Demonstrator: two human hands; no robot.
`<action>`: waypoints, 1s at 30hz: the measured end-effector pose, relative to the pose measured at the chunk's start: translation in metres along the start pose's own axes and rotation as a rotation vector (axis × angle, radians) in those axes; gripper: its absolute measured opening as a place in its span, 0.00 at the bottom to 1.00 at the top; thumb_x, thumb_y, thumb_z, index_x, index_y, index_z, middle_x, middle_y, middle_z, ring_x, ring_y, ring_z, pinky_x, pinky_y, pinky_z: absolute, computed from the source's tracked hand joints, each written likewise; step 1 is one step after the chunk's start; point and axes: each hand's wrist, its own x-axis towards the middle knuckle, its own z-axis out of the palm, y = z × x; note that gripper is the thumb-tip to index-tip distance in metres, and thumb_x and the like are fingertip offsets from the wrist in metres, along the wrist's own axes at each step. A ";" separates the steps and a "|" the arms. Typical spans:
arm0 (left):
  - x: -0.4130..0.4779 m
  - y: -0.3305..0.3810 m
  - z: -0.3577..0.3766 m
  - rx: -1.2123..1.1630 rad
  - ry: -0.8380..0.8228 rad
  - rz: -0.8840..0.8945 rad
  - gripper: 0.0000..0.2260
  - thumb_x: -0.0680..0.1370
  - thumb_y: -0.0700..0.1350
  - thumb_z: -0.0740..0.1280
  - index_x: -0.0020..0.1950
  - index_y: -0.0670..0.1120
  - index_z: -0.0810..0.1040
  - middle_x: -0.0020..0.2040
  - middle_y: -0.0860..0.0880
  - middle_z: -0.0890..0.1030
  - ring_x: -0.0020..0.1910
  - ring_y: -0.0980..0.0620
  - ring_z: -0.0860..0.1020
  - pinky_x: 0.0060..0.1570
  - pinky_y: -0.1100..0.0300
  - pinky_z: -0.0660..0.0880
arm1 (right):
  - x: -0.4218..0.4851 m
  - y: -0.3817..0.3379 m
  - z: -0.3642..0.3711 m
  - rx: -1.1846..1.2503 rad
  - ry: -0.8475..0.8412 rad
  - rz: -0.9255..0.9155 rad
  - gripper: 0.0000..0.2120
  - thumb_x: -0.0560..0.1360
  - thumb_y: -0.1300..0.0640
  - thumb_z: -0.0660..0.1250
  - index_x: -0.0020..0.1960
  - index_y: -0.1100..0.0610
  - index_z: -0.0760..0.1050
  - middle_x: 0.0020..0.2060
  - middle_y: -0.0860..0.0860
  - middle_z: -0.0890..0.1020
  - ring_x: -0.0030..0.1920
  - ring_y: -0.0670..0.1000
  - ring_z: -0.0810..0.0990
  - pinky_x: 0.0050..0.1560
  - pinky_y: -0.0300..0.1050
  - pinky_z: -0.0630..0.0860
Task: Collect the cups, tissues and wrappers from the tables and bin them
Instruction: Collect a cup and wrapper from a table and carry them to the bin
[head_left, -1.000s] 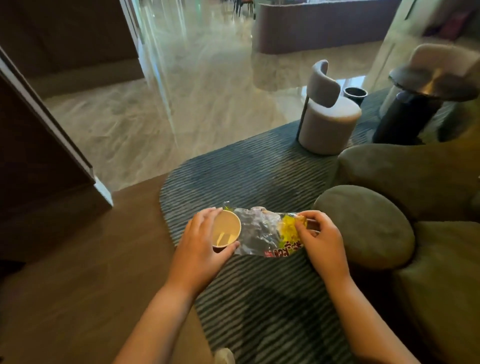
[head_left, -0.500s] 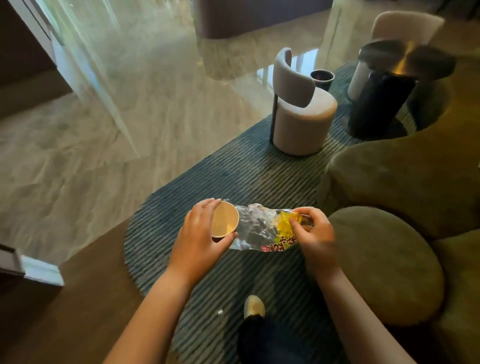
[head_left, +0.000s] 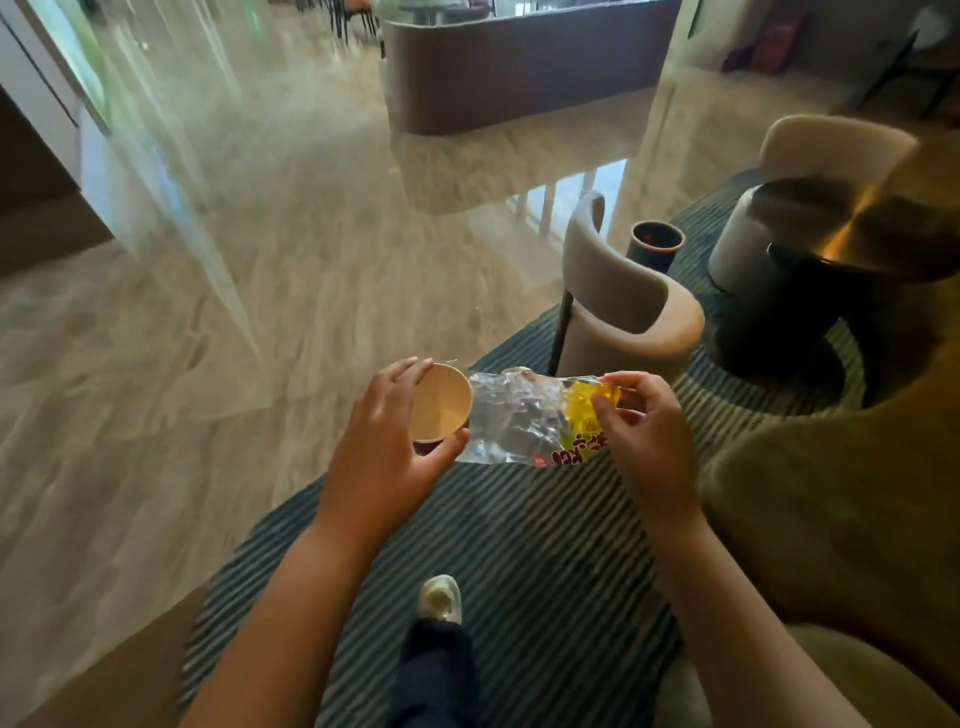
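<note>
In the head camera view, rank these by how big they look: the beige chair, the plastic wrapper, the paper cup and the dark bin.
1. beige chair
2. plastic wrapper
3. paper cup
4. dark bin, farther off and partly hidden behind the chair, so its real size is unsure.

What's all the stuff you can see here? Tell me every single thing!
paper cup: one, tan, in the left hand
wrapper: one, clear with yellow and red print, stretched from the cup to the right hand
rug: one, dark striped, underfoot
near chair: one, beige, on the rug ahead
bin: one, dark, behind the near chair
side table: one, dark with a shiny top, right
far chair: one, pale, behind the side table
sofa: one, olive green, right
counter: one, mauve, far back
floor: pale marble, left
shoe: one, pale, on the rug
left hand: holds the cup
right hand: pinches the wrapper's yellow end
</note>
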 end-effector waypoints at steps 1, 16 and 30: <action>0.030 -0.012 0.006 -0.014 0.002 0.016 0.32 0.70 0.52 0.73 0.70 0.47 0.66 0.67 0.50 0.68 0.65 0.53 0.66 0.60 0.64 0.61 | 0.025 0.004 0.012 -0.010 0.013 0.005 0.07 0.74 0.57 0.69 0.51 0.52 0.75 0.49 0.48 0.78 0.50 0.48 0.79 0.51 0.49 0.79; 0.446 -0.128 0.098 -0.121 -0.134 0.172 0.33 0.69 0.51 0.74 0.70 0.45 0.66 0.67 0.48 0.69 0.65 0.50 0.68 0.62 0.59 0.63 | 0.370 0.068 0.153 -0.057 0.224 0.223 0.06 0.72 0.60 0.71 0.49 0.54 0.78 0.46 0.48 0.79 0.46 0.39 0.78 0.46 0.28 0.72; 0.830 -0.210 0.195 -0.012 -0.227 0.286 0.30 0.70 0.50 0.74 0.68 0.43 0.69 0.66 0.48 0.71 0.64 0.50 0.69 0.61 0.58 0.66 | 0.736 0.175 0.276 0.057 0.206 0.346 0.04 0.74 0.58 0.70 0.49 0.52 0.78 0.43 0.46 0.82 0.43 0.41 0.81 0.38 0.27 0.73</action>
